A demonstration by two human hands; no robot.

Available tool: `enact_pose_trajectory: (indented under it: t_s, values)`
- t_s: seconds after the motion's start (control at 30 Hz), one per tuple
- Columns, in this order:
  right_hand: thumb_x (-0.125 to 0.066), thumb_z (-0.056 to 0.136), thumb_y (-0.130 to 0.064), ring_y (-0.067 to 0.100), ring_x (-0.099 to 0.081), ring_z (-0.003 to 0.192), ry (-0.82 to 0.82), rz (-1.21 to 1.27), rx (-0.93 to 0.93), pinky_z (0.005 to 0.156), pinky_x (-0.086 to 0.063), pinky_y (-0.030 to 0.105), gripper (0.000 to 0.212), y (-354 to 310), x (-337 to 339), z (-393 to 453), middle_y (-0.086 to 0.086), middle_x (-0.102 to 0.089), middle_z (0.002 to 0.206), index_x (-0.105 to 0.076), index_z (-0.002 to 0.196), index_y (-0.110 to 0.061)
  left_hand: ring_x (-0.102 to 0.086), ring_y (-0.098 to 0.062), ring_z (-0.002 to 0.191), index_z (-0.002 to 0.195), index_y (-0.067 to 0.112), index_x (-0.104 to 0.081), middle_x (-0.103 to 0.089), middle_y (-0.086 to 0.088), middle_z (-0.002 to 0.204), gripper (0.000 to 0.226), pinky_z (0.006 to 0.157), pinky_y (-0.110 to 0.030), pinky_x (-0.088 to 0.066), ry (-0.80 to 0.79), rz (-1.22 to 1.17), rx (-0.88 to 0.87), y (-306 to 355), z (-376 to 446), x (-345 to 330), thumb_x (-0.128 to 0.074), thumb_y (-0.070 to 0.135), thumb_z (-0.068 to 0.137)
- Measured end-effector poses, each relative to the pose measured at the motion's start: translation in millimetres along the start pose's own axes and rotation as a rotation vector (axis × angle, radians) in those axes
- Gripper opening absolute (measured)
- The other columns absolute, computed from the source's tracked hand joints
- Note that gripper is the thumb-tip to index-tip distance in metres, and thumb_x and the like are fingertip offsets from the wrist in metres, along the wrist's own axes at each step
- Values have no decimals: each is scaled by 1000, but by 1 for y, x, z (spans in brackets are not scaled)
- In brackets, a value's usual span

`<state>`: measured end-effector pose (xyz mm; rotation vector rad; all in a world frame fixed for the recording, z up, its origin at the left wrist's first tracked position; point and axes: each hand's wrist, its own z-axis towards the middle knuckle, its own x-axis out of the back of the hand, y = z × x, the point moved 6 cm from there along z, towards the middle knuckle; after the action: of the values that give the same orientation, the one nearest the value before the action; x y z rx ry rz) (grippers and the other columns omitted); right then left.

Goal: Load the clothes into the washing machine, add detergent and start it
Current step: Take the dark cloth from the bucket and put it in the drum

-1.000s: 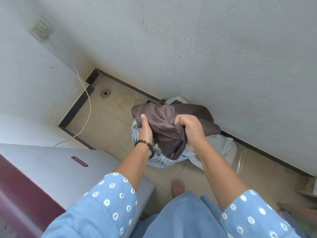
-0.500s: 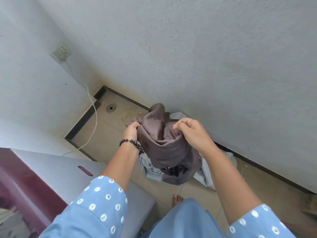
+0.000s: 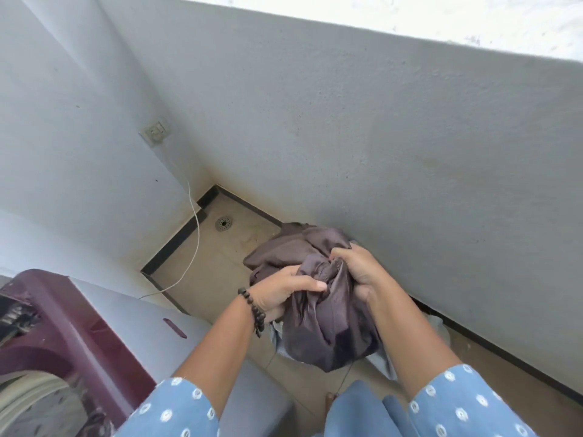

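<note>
We look down on a bundled dark brown garment (image 3: 321, 313), held up in the air between both hands above the tiled floor (image 3: 208, 263) and close to the grey plastered wall (image 3: 394, 146). The left hand (image 3: 280, 294), with a dark bead bracelet (image 3: 254, 310) at the wrist, grips the cloth from the left side, its fingers (image 3: 310, 283) curled over a fold. The right hand (image 3: 359, 269) clutches the top of the bundle, fingers bunched tightly into the fabric. Beneath the garment we make out pale blue cloth (image 3: 383, 361), partly hidden, so we cannot tell how it lies. At lower left stands the washing machine (image 3: 132, 313), its grey top and maroon trim in view, with part of the tub rim (image 3: 28, 392) at the edge; the garment is to the right of it and not over the opening. A white cable (image 3: 193, 244) runs from the wall socket (image 3: 155, 132) down to the floor, near a round floor drain (image 3: 223, 223) in the corner. Blue sleeves with white dots (image 3: 176, 411) frame the bottom of the view.
</note>
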<state>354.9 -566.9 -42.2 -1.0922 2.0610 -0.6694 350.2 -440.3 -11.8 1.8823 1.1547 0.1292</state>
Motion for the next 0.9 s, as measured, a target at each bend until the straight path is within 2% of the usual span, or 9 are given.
enact_pose_trajectory:
  t_s: [0.1, 0.27, 0.37, 0.5, 0.63, 0.7, 0.77, 0.83, 0.9]
  values:
    - [-41, 72, 16, 20, -51, 65, -75, -104, 106, 56, -39, 24, 29, -7, -7, -7, 12, -55, 72, -61, 81, -3, -68, -19, 106, 121, 10, -63, -71, -7, 117, 40, 84, -30, -56, 30, -48, 43, -3, -12, 5, -55, 39, 95]
    - [-43, 58, 14, 20, -64, 76, -256, -116, 272, 68, -49, 26, 41, -37, -21, -29, 8, -68, 75, -71, 78, -9, -69, -29, 92, 114, 7, -66, -73, -15, 103, 86, 73, -40, -56, 517, -257, 171, -25, -9, 56, -35, 80, 83]
    - [-42, 57, 14, 18, -68, 64, -513, -75, 263, 61, -54, 23, 35, -50, -32, -56, 10, -68, 67, -67, 75, -2, -68, -37, 100, 109, 1, -71, -72, -24, 105, 97, 88, -51, -54, 443, -509, 200, -26, -3, 56, -42, 87, 74]
    - [-38, 58, 18, 8, -63, 55, -789, -255, 205, 55, -49, 17, 34, -44, -42, -86, -1, -65, 60, -61, 74, -1, -65, -29, 85, 107, -3, -70, -70, -20, 102, 48, 75, -36, -55, 422, -452, 135, -9, 11, 41, -71, 34, 77]
    - [-45, 65, 13, 13, -64, 66, -700, -281, 191, 64, -51, 22, 35, -36, -33, -82, 4, -66, 72, -66, 83, -8, -55, -26, 100, 91, 4, -63, -61, -13, 99, 12, 89, -38, -50, 543, -58, 73, 8, 16, 56, -62, 16, 90]
    - [-54, 66, 3, 16, -61, 70, -594, -220, 197, 67, -49, 24, 26, -35, -26, -76, 8, -63, 77, -67, 83, -11, -49, -24, 103, 93, 3, -61, -56, -10, 103, 17, 97, -42, -46, 616, 74, 32, 23, 12, 64, -48, 12, 100]
    - [-65, 63, -15, 18, -60, 81, -499, -184, 210, 75, -48, 27, 22, -33, -16, -67, 13, -63, 92, -68, 85, -14, -54, -23, 94, 107, 0, -60, -57, -8, 101, 15, 81, -36, -49, 668, 13, -87, 37, 8, 64, -50, 1, 96]
    - [-70, 63, -34, 17, -61, 98, -362, -161, 176, 84, -48, 30, 40, -29, -3, -56, 12, -66, 113, -68, 99, -16, -59, -25, 79, 106, 3, -61, -63, -12, 87, 31, 76, -36, -51, 675, -137, -217, 49, 4, 56, -52, -17, 84]
    - [-71, 72, -54, 21, -57, 119, -231, -56, 96, 98, -46, 42, 63, -24, 9, -43, 6, -60, 132, -60, 124, -21, -63, -32, 87, 110, 2, -62, -67, -19, 95, 49, 89, -47, -53, 590, -244, -325, 58, -1, 40, -45, -27, 74]
